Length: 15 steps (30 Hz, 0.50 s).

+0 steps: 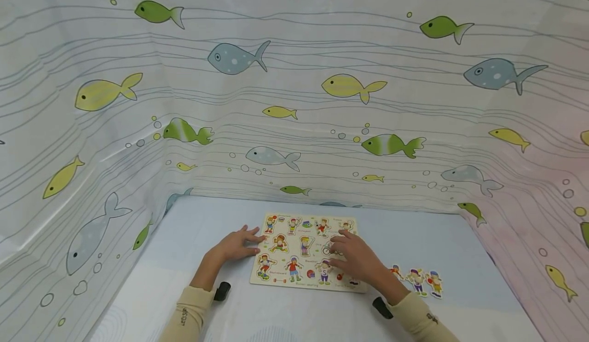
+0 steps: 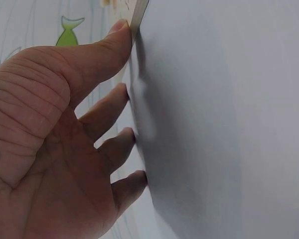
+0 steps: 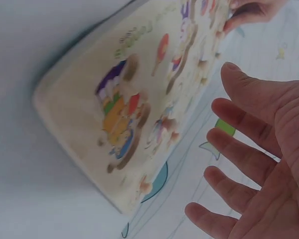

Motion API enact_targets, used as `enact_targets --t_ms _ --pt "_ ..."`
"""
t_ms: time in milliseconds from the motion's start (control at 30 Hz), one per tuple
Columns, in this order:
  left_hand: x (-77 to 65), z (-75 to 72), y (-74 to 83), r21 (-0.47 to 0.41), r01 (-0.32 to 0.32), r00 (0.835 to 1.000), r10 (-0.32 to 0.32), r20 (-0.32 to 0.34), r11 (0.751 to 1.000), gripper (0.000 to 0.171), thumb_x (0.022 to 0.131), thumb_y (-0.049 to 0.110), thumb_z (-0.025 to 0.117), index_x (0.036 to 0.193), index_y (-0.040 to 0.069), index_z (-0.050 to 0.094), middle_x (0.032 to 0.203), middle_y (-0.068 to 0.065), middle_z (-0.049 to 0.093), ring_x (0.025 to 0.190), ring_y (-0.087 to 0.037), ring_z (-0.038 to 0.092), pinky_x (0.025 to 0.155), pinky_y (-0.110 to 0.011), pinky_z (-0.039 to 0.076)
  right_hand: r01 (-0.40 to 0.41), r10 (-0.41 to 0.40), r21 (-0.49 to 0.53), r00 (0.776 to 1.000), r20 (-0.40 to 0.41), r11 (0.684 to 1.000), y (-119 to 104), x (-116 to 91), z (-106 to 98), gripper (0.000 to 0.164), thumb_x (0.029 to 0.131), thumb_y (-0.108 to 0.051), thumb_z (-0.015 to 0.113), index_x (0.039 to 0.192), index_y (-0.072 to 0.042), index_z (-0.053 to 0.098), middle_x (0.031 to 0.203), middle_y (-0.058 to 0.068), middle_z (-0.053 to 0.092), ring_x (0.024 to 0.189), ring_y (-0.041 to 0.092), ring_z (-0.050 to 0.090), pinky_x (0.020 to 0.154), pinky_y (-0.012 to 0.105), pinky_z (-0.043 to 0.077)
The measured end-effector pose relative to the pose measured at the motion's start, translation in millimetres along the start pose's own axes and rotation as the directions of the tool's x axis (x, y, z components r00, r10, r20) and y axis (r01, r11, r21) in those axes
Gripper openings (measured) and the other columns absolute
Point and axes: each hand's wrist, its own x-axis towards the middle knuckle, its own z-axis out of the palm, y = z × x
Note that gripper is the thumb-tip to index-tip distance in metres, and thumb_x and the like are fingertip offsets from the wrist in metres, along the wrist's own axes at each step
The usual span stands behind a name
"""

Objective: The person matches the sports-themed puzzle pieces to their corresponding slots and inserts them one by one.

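A wooden picture puzzle board (image 1: 255, 279) with sports figures lies flat on the table in the head view. My left hand (image 1: 235, 245) is at its left edge. In the left wrist view, the thumb of that hand (image 2: 45, 119) touches the board's edge, and the other fingers are spread with their tips on the tabletop. Over the board's right side hovers my right hand (image 1: 356, 257), covering some figures. The right wrist view shows this hand (image 3: 259, 154) holding nothing, fingers loosely extended, beside a seated-figure piece (image 3: 117, 117).
Right of the board lie loose figure pieces, among them one in a purple cap (image 1: 416, 282) and one in a blue cap (image 1: 434, 284). Black wrist devices (image 1: 222, 291) sit under both wrists. A fish-patterned sheet (image 1: 313, 127) rises behind and beside the table (image 1: 221, 311).
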Motion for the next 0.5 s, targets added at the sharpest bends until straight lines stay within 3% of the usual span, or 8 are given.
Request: enact_targets --t_ms 167,500 --pt "-0.4 -0.3 0.2 0.006 0.002 1.000 -0.002 -0.003 1.000 0.042 0.090 0.027 0.072 0.130 0.015 0.066 0.149 -0.013 0.045 0.141 -0.048 0.025 0.107 -0.067 0.026 0.007 -0.007 -0.003 1.000 0.007 1.000 7 -8 -1 0.023 0.086 -0.025 0.078 0.102 -0.011 0.072 0.126 0.010 0.064 0.135 0.040 0.042 0.110 0.056 0.033" --pt "-1.1 -0.8 1.5 -0.014 -0.001 1.000 0.000 -0.007 1.000 0.043 0.090 0.026 0.073 0.130 0.013 0.066 0.150 -0.013 0.044 0.141 -0.049 0.024 0.108 -0.067 0.025 -0.101 0.101 -0.017 0.995 0.011 0.995 15 -15 -9 0.022 0.086 -0.027 0.078 0.102 -0.013 0.074 0.130 0.007 0.063 0.137 0.036 0.040 0.109 0.055 0.034"
